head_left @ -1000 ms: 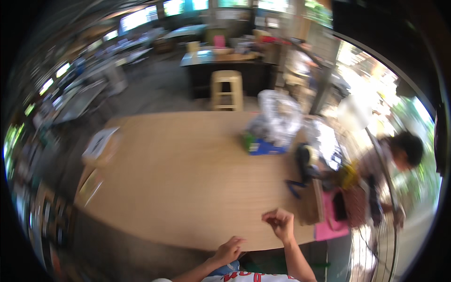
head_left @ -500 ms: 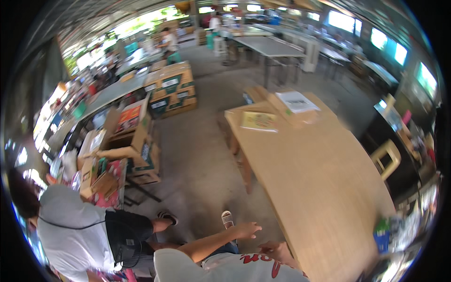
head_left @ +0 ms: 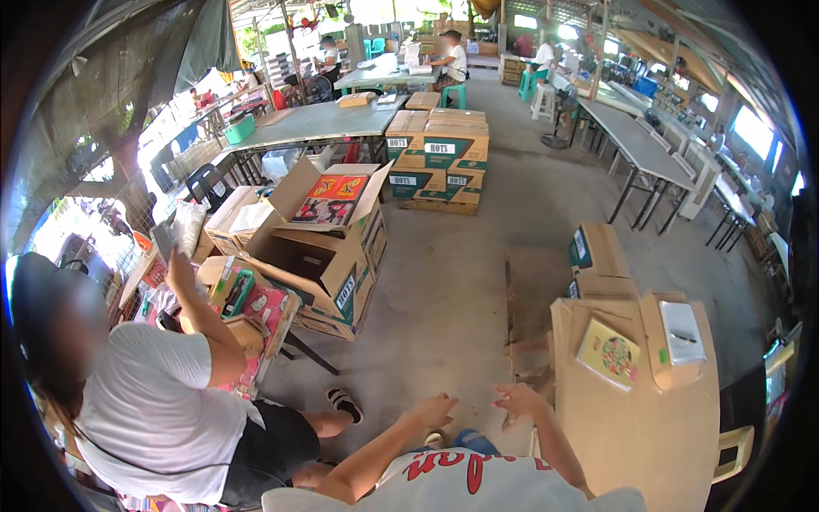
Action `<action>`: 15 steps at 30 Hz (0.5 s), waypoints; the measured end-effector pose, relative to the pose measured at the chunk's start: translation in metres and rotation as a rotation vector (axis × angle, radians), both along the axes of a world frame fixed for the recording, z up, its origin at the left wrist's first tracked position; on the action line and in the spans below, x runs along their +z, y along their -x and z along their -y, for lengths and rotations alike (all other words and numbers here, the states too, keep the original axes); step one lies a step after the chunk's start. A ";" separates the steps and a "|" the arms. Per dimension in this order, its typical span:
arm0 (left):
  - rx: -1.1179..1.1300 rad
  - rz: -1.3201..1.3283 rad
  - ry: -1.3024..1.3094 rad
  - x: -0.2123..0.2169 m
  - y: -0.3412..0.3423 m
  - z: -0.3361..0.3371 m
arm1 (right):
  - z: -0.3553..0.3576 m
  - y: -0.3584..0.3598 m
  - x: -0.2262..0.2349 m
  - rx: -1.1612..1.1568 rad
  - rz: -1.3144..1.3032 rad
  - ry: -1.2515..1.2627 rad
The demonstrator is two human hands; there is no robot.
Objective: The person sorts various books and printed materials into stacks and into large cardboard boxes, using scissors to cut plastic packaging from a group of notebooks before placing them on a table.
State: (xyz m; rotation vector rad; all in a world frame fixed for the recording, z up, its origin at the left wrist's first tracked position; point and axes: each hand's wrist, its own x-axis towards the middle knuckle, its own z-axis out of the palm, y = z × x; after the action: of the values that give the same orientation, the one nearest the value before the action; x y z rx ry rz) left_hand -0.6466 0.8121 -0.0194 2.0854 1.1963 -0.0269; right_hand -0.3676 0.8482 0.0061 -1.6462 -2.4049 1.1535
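My left hand [head_left: 433, 411] hovers in front of my white shirt with its fingers stretched out and nothing in them. To its right, my right hand [head_left: 521, 400] is also held in the air, fingers apart and no object visible in it. A gap separates the two hands. The right one is nearest to the wooden table [head_left: 627, 435], beside its left edge. On that table lie a yellow booklet [head_left: 608, 354] in clear plastic and a brown carton [head_left: 668, 337] topped with white sheets and a pen.
At left, a co-worker [head_left: 162, 401] in a white shirt reaches over a small table with an open box [head_left: 226, 286]. Large open cartons [head_left: 341, 294] stand beyond. Stacked boxes [head_left: 439, 154] sit on a pallet farther off. A cream chair [head_left: 734, 452] adjoins the wooden table.
The view has turned left, so the wooden table now sits farther right and the cartons nearer the middle. My right hand has come up from low beside the table, level with my left.
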 end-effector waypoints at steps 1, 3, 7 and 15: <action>0.046 0.036 -0.007 -0.001 0.010 -0.027 | -0.034 0.008 0.003 -0.030 -0.186 0.052; 0.112 0.118 -0.008 0.010 0.025 -0.083 | -0.099 0.018 0.012 0.051 -0.171 0.004; 0.299 0.422 -0.011 0.050 0.034 -0.217 | -0.235 -0.029 -0.059 0.199 0.086 -0.150; 1.127 0.956 -0.246 0.054 0.103 -0.484 | -0.559 0.047 0.000 0.432 0.176 -0.079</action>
State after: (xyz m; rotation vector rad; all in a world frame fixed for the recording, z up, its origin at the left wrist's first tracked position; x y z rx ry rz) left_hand -0.7497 1.2964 0.0343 1.0197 1.5290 1.4823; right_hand -0.4141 1.4075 0.0062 -1.2908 -2.9770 0.9636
